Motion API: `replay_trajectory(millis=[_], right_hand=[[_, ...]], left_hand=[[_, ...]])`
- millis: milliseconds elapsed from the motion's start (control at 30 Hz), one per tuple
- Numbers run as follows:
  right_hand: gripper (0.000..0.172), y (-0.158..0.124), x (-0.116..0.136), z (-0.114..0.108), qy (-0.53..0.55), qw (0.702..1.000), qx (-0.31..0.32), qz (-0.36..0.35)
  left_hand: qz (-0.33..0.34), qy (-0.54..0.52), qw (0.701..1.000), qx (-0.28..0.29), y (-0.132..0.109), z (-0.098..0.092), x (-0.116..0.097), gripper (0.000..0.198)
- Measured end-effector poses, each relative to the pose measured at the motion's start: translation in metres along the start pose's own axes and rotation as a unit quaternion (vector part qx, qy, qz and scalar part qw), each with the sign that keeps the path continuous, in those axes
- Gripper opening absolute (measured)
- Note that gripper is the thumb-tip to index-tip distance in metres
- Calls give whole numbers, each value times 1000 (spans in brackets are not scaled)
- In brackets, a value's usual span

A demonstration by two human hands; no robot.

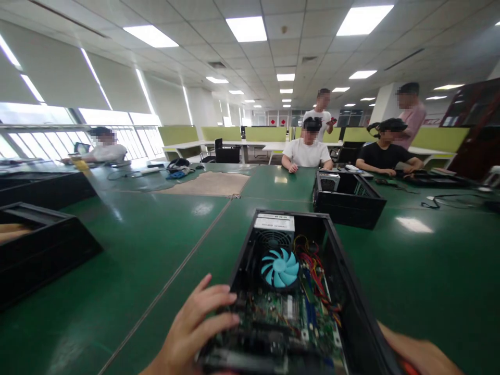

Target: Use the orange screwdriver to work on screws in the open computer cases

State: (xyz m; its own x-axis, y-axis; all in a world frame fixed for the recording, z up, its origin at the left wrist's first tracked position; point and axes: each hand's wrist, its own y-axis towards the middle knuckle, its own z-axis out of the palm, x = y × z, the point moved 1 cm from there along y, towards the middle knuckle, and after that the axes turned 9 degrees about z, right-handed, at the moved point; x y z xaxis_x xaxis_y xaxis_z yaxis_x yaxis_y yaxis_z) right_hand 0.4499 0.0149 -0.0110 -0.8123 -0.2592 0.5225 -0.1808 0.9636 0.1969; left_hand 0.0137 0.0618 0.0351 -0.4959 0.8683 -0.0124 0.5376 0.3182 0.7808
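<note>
An open black computer case (pixel 353 291) lies on the green table in front of me, its inside facing up. In it are a blue fan (pixel 280 266), a silver power supply (pixel 274 223), a green circuit board (pixel 273 310) and bundled coloured wires (pixel 320 276). My left hand (pixel 195 330) rests against the case's left edge with its fingers spread. At the right side of the case, my right hand (pixel 420 349) is partly cut off by the frame; its fingers are hidden, and something red shows beside it.
Another open case (pixel 347 208) stands farther back on the green table (pixel 156 245). Black cases (pixel 50 255) are at the left, with a person's arm in one. A brown sheet (pixel 207 184) lies mid-table. Several people are around the far side; cables (pixel 453 200) lie right.
</note>
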Motion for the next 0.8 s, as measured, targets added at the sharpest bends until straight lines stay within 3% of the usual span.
replay_trajectory(millis=[33, 67, 100, 133, 167, 233, 300, 367, 467, 567, 800], right_hand=[[83, 30, 10, 2, -36, 999, -6, 15], [78, 63, 21, 4, -110, 991, -26, 65], [68, 98, 30, 6, -198, 970, -49, 133], [60, 132, 38, 8, -226, 961, -55, 150], [55, 164, 44, 10, -235, 958, -49, 155], [45, 217, 45, 8, -248, 953, -45, 170], [40, 254, 34, -2, -255, 947, -54, 185], [40, 278, 17, -20, -263, 939, -70, 209], [42, 304, -11, -47, -266, 924, -94, 257], [47, 323, -34, -60, -259, 915, -104, 290], [48, 338, -52, -54, -254, 916, -78, 300]], left_hand=[[-50, 19, 999, 2, 14, 13, 26, 69], [-145, 55, 988, -5, 29, 27, 52, 82], [-264, 101, 958, -41, 44, 43, 74, 95], [-369, 125, 920, -39, 56, 61, 91, 100], [-398, 120, 909, -20, 66, 79, 100, 96], [-390, 78, 916, 49, 71, 115, 98, 84], [-335, 23, 931, 142, 62, 143, 78, 84], [-305, -3, 930, 207, 48, 160, 56, 80], [-299, -5, 919, 257, 36, 167, 42, 75], [-300, -1, 911, 281, 37, 166, 46, 74], [-304, 13, 905, 299, 42, 164, 44, 75]])
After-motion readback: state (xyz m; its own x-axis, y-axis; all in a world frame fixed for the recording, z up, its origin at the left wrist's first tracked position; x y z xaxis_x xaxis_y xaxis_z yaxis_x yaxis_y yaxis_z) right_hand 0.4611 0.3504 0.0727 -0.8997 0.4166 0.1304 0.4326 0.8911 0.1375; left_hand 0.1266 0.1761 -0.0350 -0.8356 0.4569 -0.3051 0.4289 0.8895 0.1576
